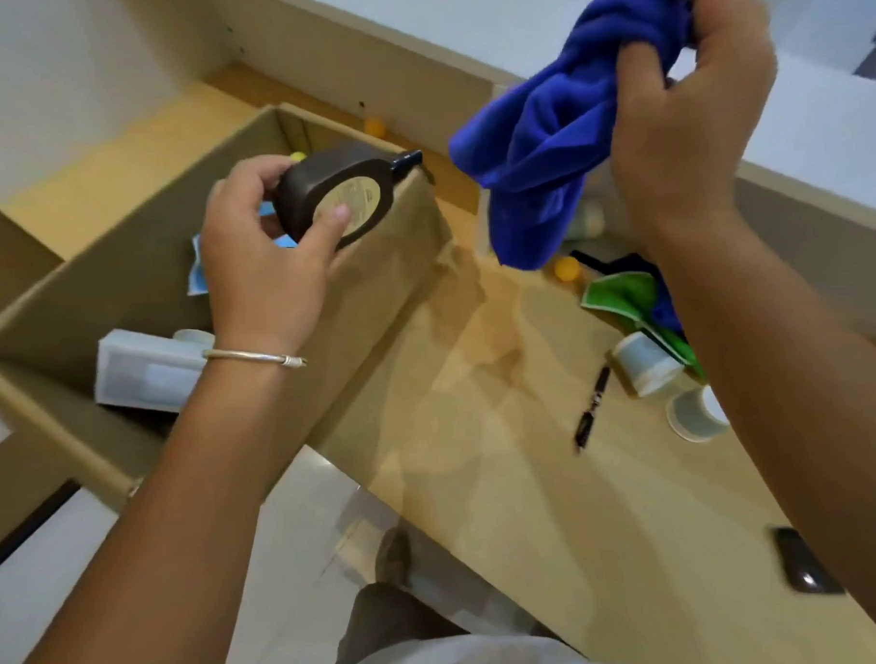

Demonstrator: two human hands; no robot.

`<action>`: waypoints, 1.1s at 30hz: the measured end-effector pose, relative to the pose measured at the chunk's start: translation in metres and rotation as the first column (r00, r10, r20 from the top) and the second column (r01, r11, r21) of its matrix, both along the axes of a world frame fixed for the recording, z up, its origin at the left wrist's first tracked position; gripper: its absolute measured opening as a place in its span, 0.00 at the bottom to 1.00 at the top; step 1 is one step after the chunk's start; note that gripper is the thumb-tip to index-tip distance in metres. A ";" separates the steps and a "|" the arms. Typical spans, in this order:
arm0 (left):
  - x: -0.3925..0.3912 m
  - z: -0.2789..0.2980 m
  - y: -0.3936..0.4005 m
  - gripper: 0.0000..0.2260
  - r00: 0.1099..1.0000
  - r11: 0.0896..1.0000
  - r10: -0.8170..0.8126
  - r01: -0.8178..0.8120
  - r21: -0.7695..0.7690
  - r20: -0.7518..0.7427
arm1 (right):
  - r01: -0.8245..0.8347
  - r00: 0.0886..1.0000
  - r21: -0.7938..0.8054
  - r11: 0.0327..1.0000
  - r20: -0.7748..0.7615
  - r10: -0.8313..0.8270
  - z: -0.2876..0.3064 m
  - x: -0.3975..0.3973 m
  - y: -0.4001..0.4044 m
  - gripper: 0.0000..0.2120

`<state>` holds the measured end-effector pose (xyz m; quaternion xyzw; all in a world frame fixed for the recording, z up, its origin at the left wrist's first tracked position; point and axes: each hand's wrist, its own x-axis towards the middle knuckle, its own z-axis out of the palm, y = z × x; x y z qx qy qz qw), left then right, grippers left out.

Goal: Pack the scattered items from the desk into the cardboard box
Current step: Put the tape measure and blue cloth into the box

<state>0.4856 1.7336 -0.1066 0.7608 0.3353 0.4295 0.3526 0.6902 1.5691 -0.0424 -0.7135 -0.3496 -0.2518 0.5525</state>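
My left hand (259,254) grips a dark brown bottle (334,185) with a round beige label and black cap, held over the open cardboard box (122,275). Raised above the desk at the upper right, my right hand (693,120) clutches a bunched blue cloth (543,146). Inside the box lie a white rectangular container (146,369), a light blue item (196,274) and a yellow ball (298,156). Scattered on the desk are a black marker (592,408), two paper cups (645,363) (695,413), a green cloth (625,296) and an orange ball (567,268).
A black phone (805,559) lies near the desk's front right edge. Another orange ball (374,126) sits behind the box by the wooden back panel. A pale bottle (589,219) lies partly hidden behind the blue cloth. The wooden desk (480,430) stretches between the box and the cups.
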 end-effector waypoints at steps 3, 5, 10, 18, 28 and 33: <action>-0.031 0.008 0.033 0.17 0.997 0.998 0.070 -0.070 0.009 -0.034 | -0.040 0.999 0.036 0.999 0.003 0.040 0.019 -0.014 0.045 0.05; -0.052 0.008 0.054 0.17 0.991 0.993 0.118 -0.118 0.000 -0.066 | -0.100 0.995 0.077 0.992 -0.005 0.101 0.025 -0.031 0.076 0.05; -0.102 -0.005 0.096 0.16 0.956 0.978 0.199 -0.208 -0.021 -0.215 | -0.273 0.962 0.106 0.956 0.033 0.271 0.016 -0.080 0.149 0.09; -0.142 -0.037 0.120 0.11 0.941 0.976 0.159 -0.196 -0.099 -0.300 | -0.584 0.803 -0.331 0.741 -0.365 0.471 -0.073 -0.132 0.178 0.25; -0.054 -0.030 0.055 0.14 0.967 0.999 -0.037 0.032 -0.023 -0.251 | -0.348 0.905 -0.387 0.854 -0.377 0.198 -0.127 -0.092 0.046 0.21; 0.012 -0.039 -0.016 0.16 0.926 0.961 -0.264 0.275 0.002 -0.271 | -0.199 0.909 -0.448 0.872 -0.416 -0.006 -0.149 -0.052 -0.050 0.21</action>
